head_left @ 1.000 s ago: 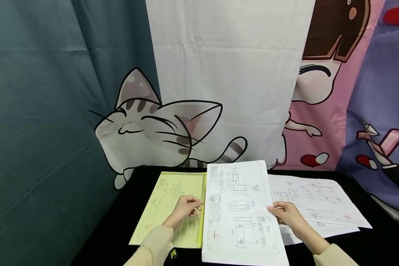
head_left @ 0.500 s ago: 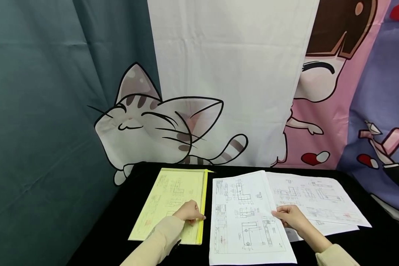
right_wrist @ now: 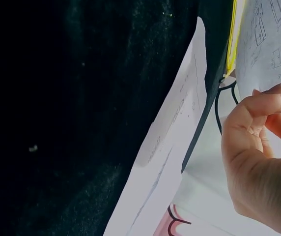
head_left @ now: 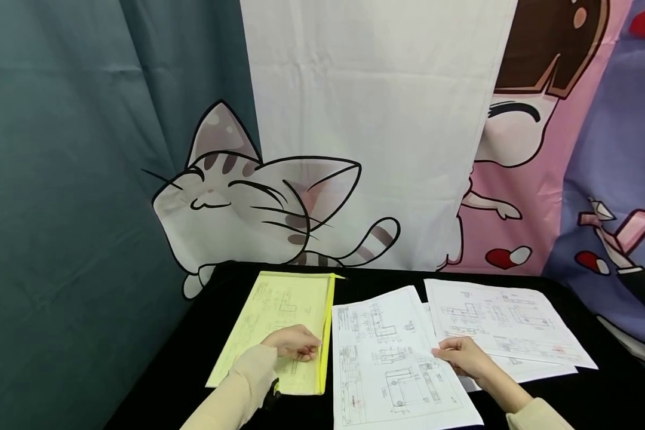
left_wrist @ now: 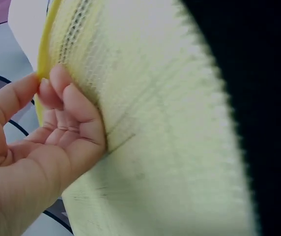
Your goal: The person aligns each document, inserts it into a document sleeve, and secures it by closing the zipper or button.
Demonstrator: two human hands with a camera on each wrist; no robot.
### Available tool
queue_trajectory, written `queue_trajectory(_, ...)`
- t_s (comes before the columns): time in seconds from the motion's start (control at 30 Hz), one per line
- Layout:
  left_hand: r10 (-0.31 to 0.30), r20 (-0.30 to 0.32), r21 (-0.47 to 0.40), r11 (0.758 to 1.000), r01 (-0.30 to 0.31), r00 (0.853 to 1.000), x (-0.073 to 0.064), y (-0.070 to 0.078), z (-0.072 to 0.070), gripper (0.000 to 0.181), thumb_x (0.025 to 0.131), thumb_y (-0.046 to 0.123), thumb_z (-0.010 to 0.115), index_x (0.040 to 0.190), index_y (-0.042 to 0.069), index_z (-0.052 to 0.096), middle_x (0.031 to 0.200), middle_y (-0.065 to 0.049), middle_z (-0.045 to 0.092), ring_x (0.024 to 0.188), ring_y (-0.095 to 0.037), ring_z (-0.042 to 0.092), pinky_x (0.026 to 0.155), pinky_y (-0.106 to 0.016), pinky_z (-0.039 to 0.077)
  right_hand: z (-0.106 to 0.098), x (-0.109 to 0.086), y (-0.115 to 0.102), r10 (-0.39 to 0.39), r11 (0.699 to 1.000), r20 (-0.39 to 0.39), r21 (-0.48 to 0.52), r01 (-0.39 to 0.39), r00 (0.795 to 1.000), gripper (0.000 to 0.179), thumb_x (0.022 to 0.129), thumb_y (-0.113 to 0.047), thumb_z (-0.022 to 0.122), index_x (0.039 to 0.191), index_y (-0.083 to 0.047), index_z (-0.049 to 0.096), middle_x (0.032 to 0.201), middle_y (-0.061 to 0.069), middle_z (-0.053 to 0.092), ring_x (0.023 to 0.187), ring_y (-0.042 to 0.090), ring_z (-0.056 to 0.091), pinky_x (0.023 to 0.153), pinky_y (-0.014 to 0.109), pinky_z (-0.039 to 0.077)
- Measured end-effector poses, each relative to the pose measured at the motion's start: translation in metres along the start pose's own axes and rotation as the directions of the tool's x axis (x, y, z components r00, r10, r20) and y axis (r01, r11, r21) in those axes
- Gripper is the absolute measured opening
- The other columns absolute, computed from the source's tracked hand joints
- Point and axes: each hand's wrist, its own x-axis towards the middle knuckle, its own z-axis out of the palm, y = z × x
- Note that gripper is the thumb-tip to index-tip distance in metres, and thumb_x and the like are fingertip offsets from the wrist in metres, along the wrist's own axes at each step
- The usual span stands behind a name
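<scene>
A yellow mesh zip document pouch lies on the black table, with a line drawing on paper showing through it. My left hand pinches the yellow edge strip along its right side; in the left wrist view the thumb and fingertips meet on that strip. To the right is a white sheet of technical drawings, its right edge pinched between the thumb and fingers of my right hand. That sheet is tilted and slightly bowed, its left edge close beside the pouch.
More white drawing sheets lie loosely stacked at the right of the black-covered table. Behind the table hangs a printed cloth with a cartoon cat and figures. A dark wrist strap shows at my left sleeve.
The white sheet has come down and away from over the pouch's right edge, uncovering it. My left hand has lowered onto that edge. The right hand keeps its pinch.
</scene>
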Motion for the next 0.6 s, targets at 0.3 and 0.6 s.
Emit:
queue_trajectory(0.3, 0.145, 0.006, 0.047, 0.988, -0.145, 0.989, -0.018, 0.016, 0.002, 0.020, 0.095, 0.004, 0.051, 0.078, -0.003, 0.060, 0.059, 0.001, 0.052, 0.053, -0.006, 0.043, 0.050, -0.015, 0.036, 0.003, 0.009, -0.007, 0.012, 1.000, -0.026, -0.020, -0.012, 1.000, 0.019, 0.092, -0.010, 0.057, 0.086, 0.006, 0.064, 0.072, -0.001, 0.069, 0.060, 0.007, 0.065, 0.055, 0.019, 0.055)
queue_trajectory(0.6, 0.131, 0.031, 0.107, 0.985, -0.134, 0.991, -0.035, 0.021, 0.015, 0.018, 0.093, 0.006, 0.056, 0.089, -0.008, 0.066, 0.060, 0.001, 0.054, 0.053, -0.005, 0.049, 0.050, -0.014, 0.039, 0.013, 0.016, -0.010, 0.016, 1.000, -0.100, -0.023, -0.018, 0.995, 0.016, 0.090, -0.009, 0.059, 0.083, 0.005, 0.064, 0.065, -0.004, 0.066, 0.053, 0.004, 0.060, 0.050, 0.018, 0.051)
